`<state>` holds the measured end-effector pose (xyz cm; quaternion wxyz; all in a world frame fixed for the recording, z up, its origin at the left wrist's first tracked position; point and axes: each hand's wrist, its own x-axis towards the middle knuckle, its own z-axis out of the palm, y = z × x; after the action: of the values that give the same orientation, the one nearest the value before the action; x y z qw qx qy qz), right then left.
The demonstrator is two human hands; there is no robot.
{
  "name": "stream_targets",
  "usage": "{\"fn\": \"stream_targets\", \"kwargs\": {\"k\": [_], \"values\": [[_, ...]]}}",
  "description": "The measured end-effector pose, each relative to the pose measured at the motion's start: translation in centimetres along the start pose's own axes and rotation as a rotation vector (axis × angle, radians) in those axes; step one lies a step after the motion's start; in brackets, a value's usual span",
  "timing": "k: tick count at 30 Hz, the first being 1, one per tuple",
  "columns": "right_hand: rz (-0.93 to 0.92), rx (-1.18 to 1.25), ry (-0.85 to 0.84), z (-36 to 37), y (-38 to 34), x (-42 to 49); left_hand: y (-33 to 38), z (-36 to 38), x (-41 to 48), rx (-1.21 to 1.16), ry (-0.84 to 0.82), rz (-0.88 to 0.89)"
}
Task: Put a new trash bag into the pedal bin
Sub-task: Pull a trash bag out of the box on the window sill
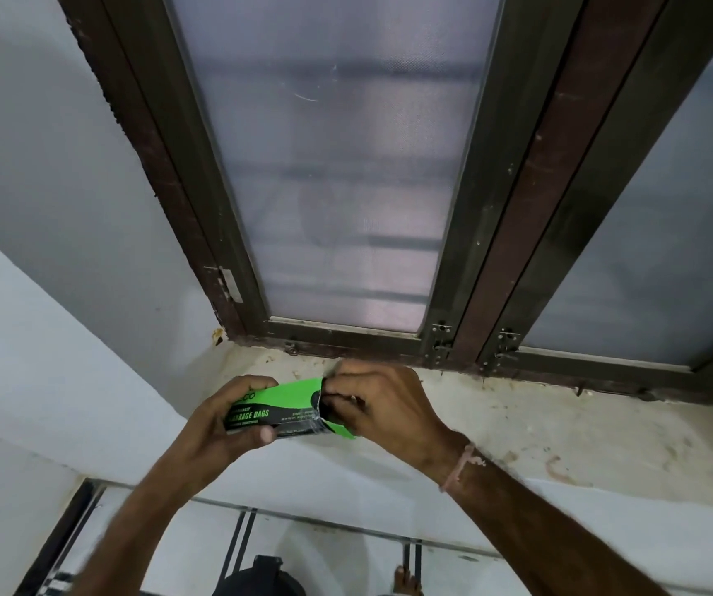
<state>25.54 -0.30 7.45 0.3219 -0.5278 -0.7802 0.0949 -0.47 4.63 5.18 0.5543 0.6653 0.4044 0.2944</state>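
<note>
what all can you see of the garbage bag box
The box is a small, long pack, bright green on top and black on the near side, with GARBAGE BAGS printed in green. It looks like glossy card. It is held roughly level in the air above the sill. The left hand grips its left end. The right hand pinches its right end, where a green flap sticks out. No bags show.

Head camera, close, facing window (pixel 337 165), angled down.
</note>
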Motion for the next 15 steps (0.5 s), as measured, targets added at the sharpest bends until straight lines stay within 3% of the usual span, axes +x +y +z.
{"fn": "stream_targets", "kwargs": {"k": [6, 15], "values": [[-0.049, -0.102, 0.026, 0.8, -0.2, 0.6, -0.3, 0.1, 0.2, -0.057, -0.052, -0.051], [-0.075, -0.117, 0.150, 0.1, 1.6, 1.0, -0.7, 1.0, 2.0, -0.112, 0.025, -0.027]]}}
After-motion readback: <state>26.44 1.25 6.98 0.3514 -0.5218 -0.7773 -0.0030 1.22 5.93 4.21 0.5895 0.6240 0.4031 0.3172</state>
